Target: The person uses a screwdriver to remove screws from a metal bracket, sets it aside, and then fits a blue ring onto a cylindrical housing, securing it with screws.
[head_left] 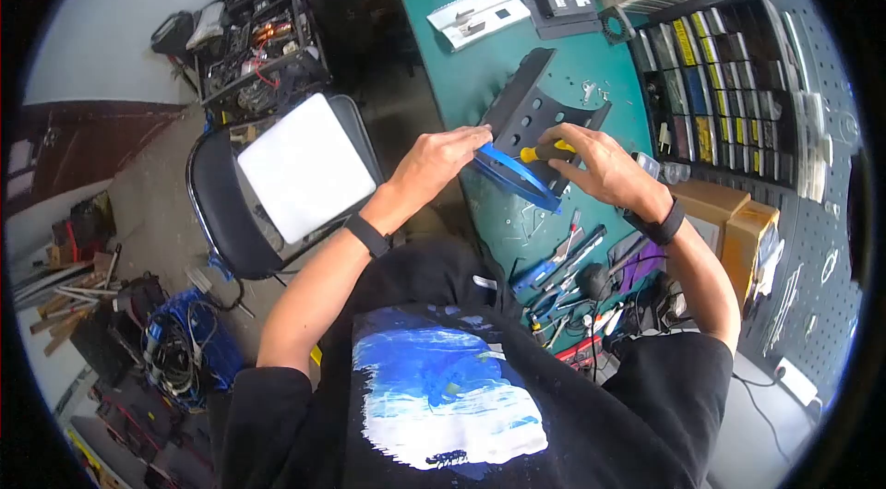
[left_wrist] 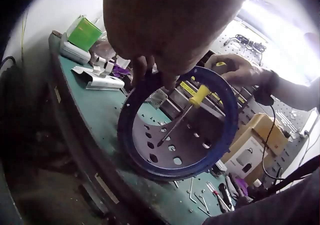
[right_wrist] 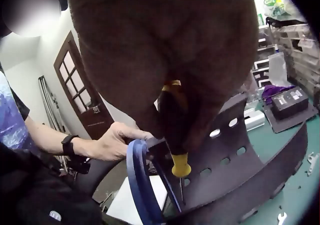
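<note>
My left hand [head_left: 438, 160] grips the rim of a blue ring [head_left: 519, 179] at its near-left side. The ring joins one end of a black curved panel [head_left: 517, 101] with a row of oval holes. My right hand [head_left: 604, 166] holds a screwdriver [head_left: 530, 155] by its yellow and black handle. In the left wrist view the screwdriver's shaft [left_wrist: 175, 126] slants through the ring's opening, its tip close over the inside of the panel [left_wrist: 159, 157]. The right wrist view shows the shaft pointing down beside the ring [right_wrist: 136, 185]; my right palm hides much of the handle.
Hex keys [left_wrist: 192, 191] and small metal parts [head_left: 591, 90] lie on the green table [head_left: 452, 74]. Pliers and other tools [head_left: 563, 272] cluster at the near side. A drawer organizer [head_left: 720, 74] and cardboard boxes [head_left: 715, 208] stand right. A chair [head_left: 221, 212] holds a white board [head_left: 307, 166].
</note>
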`<action>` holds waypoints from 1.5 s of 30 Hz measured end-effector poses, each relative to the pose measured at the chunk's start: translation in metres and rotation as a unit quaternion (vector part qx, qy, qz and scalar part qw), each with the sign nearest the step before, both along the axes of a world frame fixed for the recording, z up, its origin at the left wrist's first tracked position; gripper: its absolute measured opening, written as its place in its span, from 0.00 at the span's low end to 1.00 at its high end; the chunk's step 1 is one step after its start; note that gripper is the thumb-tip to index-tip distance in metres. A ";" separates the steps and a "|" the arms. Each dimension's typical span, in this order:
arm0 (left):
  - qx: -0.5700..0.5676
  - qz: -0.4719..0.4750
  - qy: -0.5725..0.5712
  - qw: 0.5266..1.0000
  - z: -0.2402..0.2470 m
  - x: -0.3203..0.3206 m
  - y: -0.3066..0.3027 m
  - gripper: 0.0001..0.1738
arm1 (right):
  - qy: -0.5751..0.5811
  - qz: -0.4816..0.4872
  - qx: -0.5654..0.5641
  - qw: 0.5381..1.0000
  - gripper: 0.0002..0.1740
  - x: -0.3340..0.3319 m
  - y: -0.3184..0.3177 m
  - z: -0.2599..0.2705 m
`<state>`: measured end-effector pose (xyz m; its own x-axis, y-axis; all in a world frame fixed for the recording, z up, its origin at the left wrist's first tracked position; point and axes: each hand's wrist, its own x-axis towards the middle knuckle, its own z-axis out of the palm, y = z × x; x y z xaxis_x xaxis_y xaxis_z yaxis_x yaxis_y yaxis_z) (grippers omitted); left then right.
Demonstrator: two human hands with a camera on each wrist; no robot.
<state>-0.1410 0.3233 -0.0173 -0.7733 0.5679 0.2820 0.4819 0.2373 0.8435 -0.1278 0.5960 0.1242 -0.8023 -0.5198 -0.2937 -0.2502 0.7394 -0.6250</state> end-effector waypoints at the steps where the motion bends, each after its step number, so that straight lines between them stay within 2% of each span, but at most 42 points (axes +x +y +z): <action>1: 0.005 -0.003 0.000 1.000 0.001 0.000 0.000 0.23 | -0.009 0.009 -0.008 1.000 0.15 0.000 0.000 -0.003; 4: 0.002 0.004 -0.007 1.000 0.002 0.001 -0.001 0.22 | -0.015 0.027 -0.014 0.999 0.18 0.001 0.001 -0.010; 7: -0.004 0.010 0.001 1.000 0.001 0.002 0.000 0.21 | -0.015 0.015 -0.017 1.000 0.15 0.004 0.002 -0.016; 23: 0.003 0.010 0.005 1.000 0.000 0.004 0.001 0.20 | -0.025 -0.007 -0.003 1.000 0.16 0.009 0.006 -0.025; 35: 0.011 0.016 -0.002 1.000 -0.004 0.004 0.002 0.21 | 0.013 -0.019 0.008 1.000 0.17 0.012 0.004 -0.032; 38: 0.011 0.019 0.005 1.000 -0.005 0.005 0.002 0.21 | 0.046 -0.022 0.046 0.998 0.16 0.010 -0.005 -0.031; 40: 0.014 0.021 0.007 1.000 -0.004 0.005 0.003 0.21 | -0.002 -0.058 0.115 0.992 0.19 0.007 -0.013 -0.031; 45: 0.015 0.015 0.026 0.999 -0.005 0.005 0.003 0.21 | 0.001 -0.068 0.171 0.983 0.24 0.003 -0.021 -0.039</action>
